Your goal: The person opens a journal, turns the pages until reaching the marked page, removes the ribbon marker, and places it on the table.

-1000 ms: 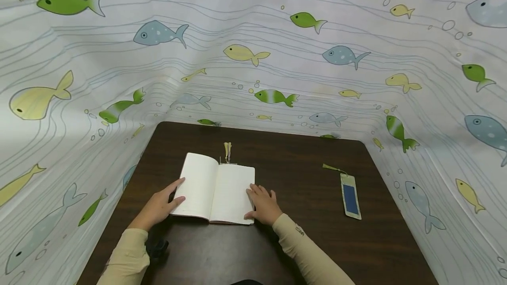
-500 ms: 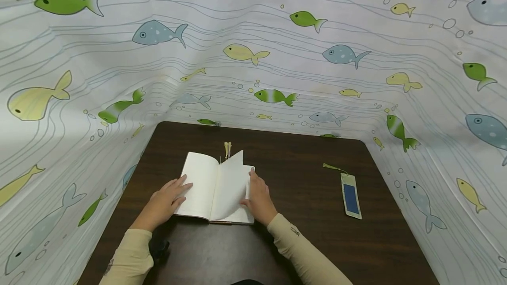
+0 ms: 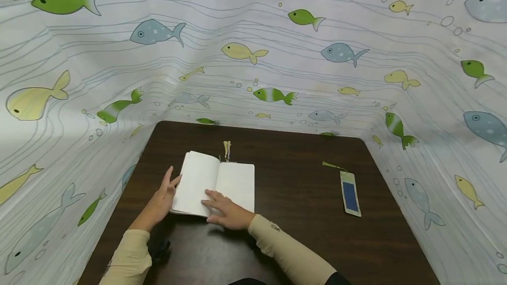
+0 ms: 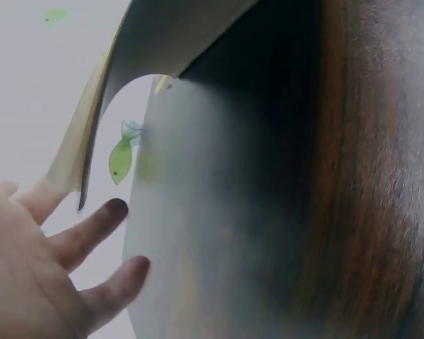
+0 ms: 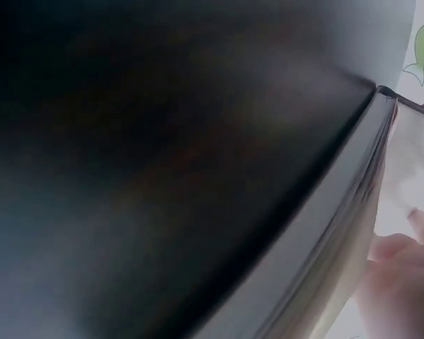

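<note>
On the table [image 3: 301, 197], blank open notebook [image 3: 233, 181].

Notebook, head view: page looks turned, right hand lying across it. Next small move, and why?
Probably slide the right hand back to the right page's outer edge to catch the next leaf. The notebook lies open and flat on the table, the right fingers lie straight across its lower middle, and the left hand rests open at the left edge, steadying it.

A blue bookmark [image 3: 350, 197] with a green tassel lies on the dark tabletop [image 3: 301, 241], well right, before a fish-print curtain [image 3: 277, 56].
</note>
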The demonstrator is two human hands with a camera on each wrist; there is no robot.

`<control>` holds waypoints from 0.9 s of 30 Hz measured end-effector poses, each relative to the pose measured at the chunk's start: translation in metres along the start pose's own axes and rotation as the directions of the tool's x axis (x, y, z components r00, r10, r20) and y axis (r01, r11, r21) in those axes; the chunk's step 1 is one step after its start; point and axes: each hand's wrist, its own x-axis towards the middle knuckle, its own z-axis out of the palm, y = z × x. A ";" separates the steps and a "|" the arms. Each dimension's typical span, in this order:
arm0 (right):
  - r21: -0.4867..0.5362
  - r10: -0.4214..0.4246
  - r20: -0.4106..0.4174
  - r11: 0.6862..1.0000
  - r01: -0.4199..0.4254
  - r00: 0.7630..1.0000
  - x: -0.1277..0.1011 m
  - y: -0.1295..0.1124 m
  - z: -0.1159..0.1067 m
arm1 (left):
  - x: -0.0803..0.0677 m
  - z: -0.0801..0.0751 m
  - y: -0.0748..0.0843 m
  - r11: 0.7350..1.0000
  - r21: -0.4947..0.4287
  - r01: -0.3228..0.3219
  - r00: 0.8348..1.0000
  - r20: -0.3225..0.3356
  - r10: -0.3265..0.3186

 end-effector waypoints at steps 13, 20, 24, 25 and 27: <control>-0.453 0.180 -0.084 0.869 -0.198 0.980 -0.029 0.030 -0.006 | -0.003 0.003 -0.009 0.944 0.320 -0.085 0.996 0.032 0.079; -0.474 0.319 -0.126 0.812 -0.340 0.939 -0.057 0.049 -0.016 | -0.005 0.003 -0.011 0.933 0.357 -0.053 0.998 0.041 0.041; -0.466 0.328 -0.120 0.815 -0.345 0.937 -0.060 0.049 -0.019 | -0.003 0.005 -0.011 0.930 0.366 -0.039 0.999 0.046 0.024; -0.477 0.325 -0.125 0.809 -0.344 0.937 -0.060 0.049 -0.019 | -0.003 0.005 -0.010 0.929 0.367 -0.037 0.999 0.046 0.021; -0.518 0.304 -0.154 0.785 -0.339 0.940 -0.059 0.048 -0.018 | -0.003 0.006 -0.010 0.927 0.373 -0.036 0.999 0.048 0.020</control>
